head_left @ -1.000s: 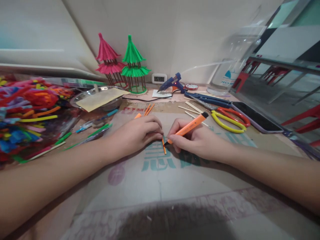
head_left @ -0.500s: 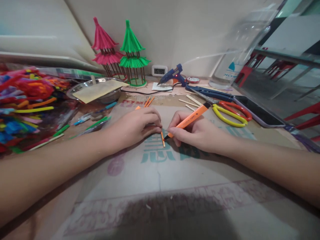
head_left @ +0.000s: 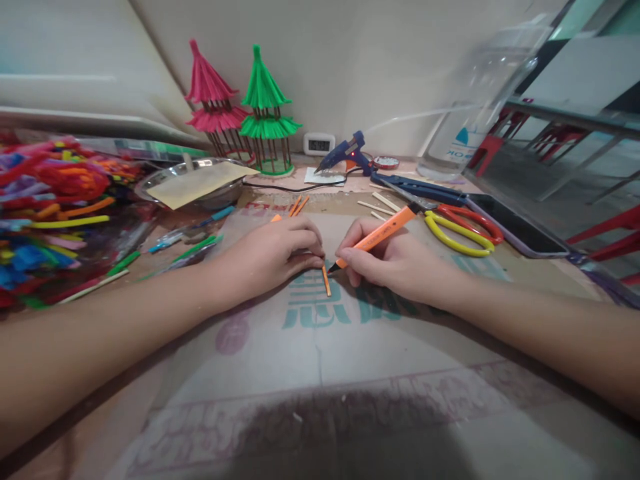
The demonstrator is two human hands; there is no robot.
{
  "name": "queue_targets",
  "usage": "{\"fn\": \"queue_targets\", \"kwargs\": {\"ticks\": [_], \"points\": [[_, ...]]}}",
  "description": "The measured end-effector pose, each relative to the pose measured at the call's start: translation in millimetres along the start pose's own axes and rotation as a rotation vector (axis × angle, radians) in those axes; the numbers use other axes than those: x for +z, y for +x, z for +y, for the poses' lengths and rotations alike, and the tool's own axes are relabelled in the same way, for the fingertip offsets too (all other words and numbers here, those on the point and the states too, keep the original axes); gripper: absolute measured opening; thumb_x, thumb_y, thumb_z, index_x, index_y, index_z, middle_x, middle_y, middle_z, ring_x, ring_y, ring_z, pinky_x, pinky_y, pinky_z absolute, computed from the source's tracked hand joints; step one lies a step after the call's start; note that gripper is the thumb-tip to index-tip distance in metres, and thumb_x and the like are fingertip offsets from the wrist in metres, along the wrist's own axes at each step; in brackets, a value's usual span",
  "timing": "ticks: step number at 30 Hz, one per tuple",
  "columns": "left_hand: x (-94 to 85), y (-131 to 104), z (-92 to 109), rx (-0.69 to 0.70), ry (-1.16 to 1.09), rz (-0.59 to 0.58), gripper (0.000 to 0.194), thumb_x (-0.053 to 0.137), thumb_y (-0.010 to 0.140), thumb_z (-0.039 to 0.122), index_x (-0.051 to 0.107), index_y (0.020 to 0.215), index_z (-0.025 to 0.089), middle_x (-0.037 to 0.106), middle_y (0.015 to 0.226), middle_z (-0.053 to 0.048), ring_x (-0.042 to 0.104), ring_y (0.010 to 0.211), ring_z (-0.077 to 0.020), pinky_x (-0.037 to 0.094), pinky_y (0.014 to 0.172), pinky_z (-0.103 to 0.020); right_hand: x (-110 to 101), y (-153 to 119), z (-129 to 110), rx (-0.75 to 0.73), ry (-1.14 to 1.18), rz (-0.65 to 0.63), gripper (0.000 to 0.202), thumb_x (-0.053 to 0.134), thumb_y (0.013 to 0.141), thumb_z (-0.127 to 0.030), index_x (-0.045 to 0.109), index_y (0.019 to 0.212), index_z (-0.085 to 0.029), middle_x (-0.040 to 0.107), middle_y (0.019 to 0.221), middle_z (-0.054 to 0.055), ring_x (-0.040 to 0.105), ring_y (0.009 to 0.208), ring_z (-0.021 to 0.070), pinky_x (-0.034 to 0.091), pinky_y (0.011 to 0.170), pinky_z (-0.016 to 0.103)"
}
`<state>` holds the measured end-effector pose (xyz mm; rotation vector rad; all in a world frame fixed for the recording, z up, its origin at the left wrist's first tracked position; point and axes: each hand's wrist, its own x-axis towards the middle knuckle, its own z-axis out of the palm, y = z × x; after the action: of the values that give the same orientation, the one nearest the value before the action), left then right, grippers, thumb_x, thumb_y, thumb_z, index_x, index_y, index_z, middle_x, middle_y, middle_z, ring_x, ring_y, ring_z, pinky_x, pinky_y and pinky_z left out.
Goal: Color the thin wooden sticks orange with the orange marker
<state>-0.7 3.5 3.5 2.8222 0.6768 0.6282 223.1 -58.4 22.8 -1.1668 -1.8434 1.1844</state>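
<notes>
My left hand [head_left: 287, 252] is closed on the far end of a short, thin wooden stick [head_left: 327, 281], pinning it against the printed cardboard sheet [head_left: 280, 360]. The stick is mostly coloured orange. In my right hand [head_left: 383, 253] is an orange marker [head_left: 383, 235], gripped like a pen, its dark tip at the stick's right side. Beyond my left hand lie a few orange sticks [head_left: 299, 205]. Several pale, uncoloured sticks [head_left: 377, 205] rest beyond my right hand.
Scissors [head_left: 457, 230] and a phone [head_left: 517, 223] lie at right. Behind stand a glue gun [head_left: 345, 155], a small digital clock [head_left: 319, 144], a clear bottle [head_left: 463, 127], and green [head_left: 270, 113] and pink [head_left: 215, 100] pavilion models. Pipe cleaners [head_left: 55, 207] and a metal bowl [head_left: 200, 183] fill the left.
The marker's tip has shifted slightly up along the stick, away from the near end. My left hand stays in place on the stick.
</notes>
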Motion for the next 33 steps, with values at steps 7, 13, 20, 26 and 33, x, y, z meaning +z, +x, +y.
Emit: {"fn": "queue_targets", "kwargs": {"ticks": [7,13,20,26,33], "points": [[-0.7,-0.3,0.8,-0.002,-0.014,-0.011,0.016,0.058,0.099,0.028,0.067,0.089,0.018,0.067,0.101,-0.004,0.064,0.088,-0.0171,0.047,0.078,-0.027,1.2,0.6,4.0,-0.011,-0.035,-0.005,0.014,0.059,0.094,-0.032,0.053,0.086,-0.022,0.064,0.066,-0.001,0.059,0.061,0.0134,0.045,0.056,0.026],[-1.5,-0.2,1.5,0.001,-0.022,-0.008,0.017,0.057,0.099,0.029,0.067,0.089,0.019,0.067,0.102,-0.005,0.064,0.087,-0.0165,0.047,0.076,-0.027,0.8,-1.4,5.2,-0.008,0.042,-0.127,0.012,0.058,0.094,-0.029,0.053,0.085,-0.022,0.064,0.063,-0.003,0.062,0.06,0.0133,0.048,0.058,0.026],[-1.5,-0.4,0.6,-0.005,-0.006,-0.023,0.016,0.057,0.098,0.029,0.067,0.091,0.019,0.067,0.103,-0.005,0.064,0.088,-0.0168,0.048,0.078,-0.028,0.7,1.9,6.9,0.0,-0.048,-0.009,0.015,0.06,0.093,-0.034,0.053,0.087,-0.022,0.064,0.065,-0.002,0.058,0.058,0.0132,0.043,0.053,0.026],[-2.5,-0.1,2.9,0.011,-0.005,-0.004,0.017,0.057,0.098,0.028,0.067,0.089,0.018,0.067,0.101,-0.005,0.065,0.086,-0.0168,0.048,0.076,-0.027,0.4,0.4,5.8,-0.011,-0.022,-0.071,0.013,0.058,0.093,-0.03,0.054,0.084,-0.022,0.064,0.064,-0.003,0.061,0.059,0.0137,0.046,0.056,0.026],[-1.9,0.0,3.3,0.005,-0.019,-0.013,0.02,0.055,0.1,0.03,0.068,0.09,0.019,0.067,0.103,-0.005,0.065,0.087,-0.0159,0.049,0.077,-0.025,0.5,-0.2,6.5,-0.027,-0.023,-0.072,0.012,0.058,0.093,-0.03,0.054,0.085,-0.022,0.064,0.064,-0.003,0.062,0.06,0.0137,0.046,0.057,0.026]]}}
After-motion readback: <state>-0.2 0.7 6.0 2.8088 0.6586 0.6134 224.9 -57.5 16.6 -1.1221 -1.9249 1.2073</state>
